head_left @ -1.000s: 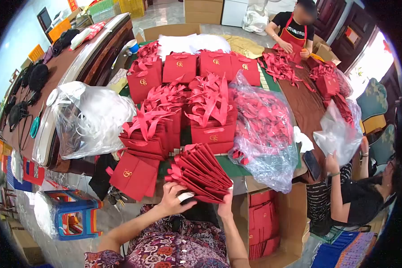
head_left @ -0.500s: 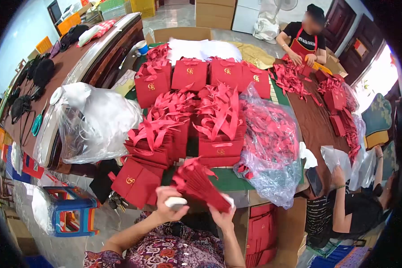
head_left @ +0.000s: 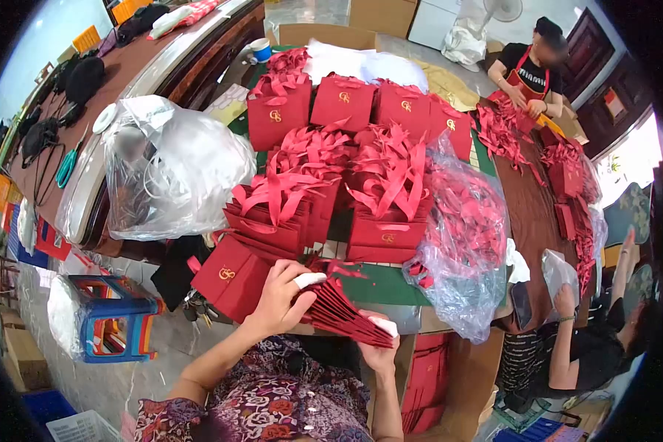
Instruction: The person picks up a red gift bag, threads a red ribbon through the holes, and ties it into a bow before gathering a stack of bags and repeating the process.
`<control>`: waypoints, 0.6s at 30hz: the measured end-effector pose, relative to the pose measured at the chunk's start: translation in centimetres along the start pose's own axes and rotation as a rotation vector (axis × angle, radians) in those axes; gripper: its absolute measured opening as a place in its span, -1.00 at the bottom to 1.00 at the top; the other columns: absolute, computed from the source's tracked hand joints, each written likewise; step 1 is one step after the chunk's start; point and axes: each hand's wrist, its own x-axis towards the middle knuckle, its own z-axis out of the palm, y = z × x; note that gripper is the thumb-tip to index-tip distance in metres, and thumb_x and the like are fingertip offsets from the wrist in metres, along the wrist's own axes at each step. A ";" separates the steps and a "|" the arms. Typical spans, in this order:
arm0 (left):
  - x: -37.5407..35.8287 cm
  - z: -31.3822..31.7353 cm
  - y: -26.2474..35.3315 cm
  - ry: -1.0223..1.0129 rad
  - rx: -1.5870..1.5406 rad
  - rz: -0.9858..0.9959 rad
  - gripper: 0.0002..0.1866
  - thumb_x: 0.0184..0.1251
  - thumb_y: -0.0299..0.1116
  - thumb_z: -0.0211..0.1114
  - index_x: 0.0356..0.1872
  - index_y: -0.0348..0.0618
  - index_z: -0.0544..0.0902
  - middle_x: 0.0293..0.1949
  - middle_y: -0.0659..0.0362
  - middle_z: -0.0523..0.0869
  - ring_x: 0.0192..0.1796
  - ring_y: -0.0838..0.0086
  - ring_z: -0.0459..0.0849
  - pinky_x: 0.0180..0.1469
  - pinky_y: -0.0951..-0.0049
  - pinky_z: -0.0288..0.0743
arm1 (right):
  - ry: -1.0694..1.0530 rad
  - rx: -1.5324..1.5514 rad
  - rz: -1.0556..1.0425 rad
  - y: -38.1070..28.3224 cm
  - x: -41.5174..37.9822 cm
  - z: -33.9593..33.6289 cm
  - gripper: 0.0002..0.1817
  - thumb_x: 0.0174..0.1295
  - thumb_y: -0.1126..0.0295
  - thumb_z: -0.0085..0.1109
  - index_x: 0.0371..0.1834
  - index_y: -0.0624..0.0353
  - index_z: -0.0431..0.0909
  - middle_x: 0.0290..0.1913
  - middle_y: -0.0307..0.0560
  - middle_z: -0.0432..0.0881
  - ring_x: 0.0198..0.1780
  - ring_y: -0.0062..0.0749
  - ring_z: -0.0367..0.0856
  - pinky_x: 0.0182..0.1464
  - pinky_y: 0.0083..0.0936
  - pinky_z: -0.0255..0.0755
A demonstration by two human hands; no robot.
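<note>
A stack of red paper gift bags (head_left: pixel 346 317) is held at a tilt over the table's near edge, its layered edges spread slightly. My right hand (head_left: pixel 379 352) grips the stack's lower right end, with a white covering on one finger. At its upper left end, my left hand (head_left: pixel 278 298) is closed around the edge, a white covering on one finger there too. Just left of the stack lies a red bag with a gold logo (head_left: pixel 225 276). Beyond my hands stand rows of red bags with ribbon handles (head_left: pixel 387 232).
A clear plastic bag of red ribbons (head_left: pixel 464 221) lies right, a plastic bag of white material (head_left: pixel 180 169) left. Blue stools (head_left: pixel 118 313) stand on the floor at left. An open cardboard box (head_left: pixel 460 376) holds red bags below the table. Two other people work at right.
My left hand has moved up and right onto the stack's edge. The stack has tipped flatter, showing its layered edges. The view has shifted a little.
</note>
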 end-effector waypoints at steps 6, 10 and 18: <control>-0.3 -0.1 -0.1 0.125 -0.114 -0.047 -0.55 0.48 -0.13 -0.06 0.08 -0.27 0.59 0.06 -0.02 0.58 0.11 0.11 0.49 0.22 0.22 0.30 | 0.050 -0.004 0.145 0.0 -0.8 -1.2 -0.46 0.02 0.61 0.44 0.10 0.22 0.44 0.08 0.14 0.58 0.08 -0.20 0.61 0.10 -0.29 0.54; 0.4 1.5 -1.4 -0.014 -0.388 0.037 -0.25 0.47 0.13 -0.10 0.40 -0.35 0.27 0.34 -0.10 0.35 0.38 0.09 0.30 0.45 0.21 0.04 | 0.094 0.101 0.162 0.1 -0.4 -0.9 -0.29 -0.02 0.60 0.49 0.22 0.33 0.34 0.02 0.01 0.61 0.01 -0.35 0.63 0.08 -0.39 0.57; 0.2 3.5 -1.1 -0.153 -0.601 0.015 0.08 0.30 0.45 -0.09 0.51 -0.35 -0.02 0.42 -0.03 0.15 0.44 0.22 0.20 0.47 0.28 -0.04 | 0.082 0.058 0.247 -1.0 0.9 1.0 -0.33 -0.05 0.53 0.52 0.16 0.34 0.39 0.10 0.05 0.58 0.13 -0.31 0.57 0.21 -0.31 0.45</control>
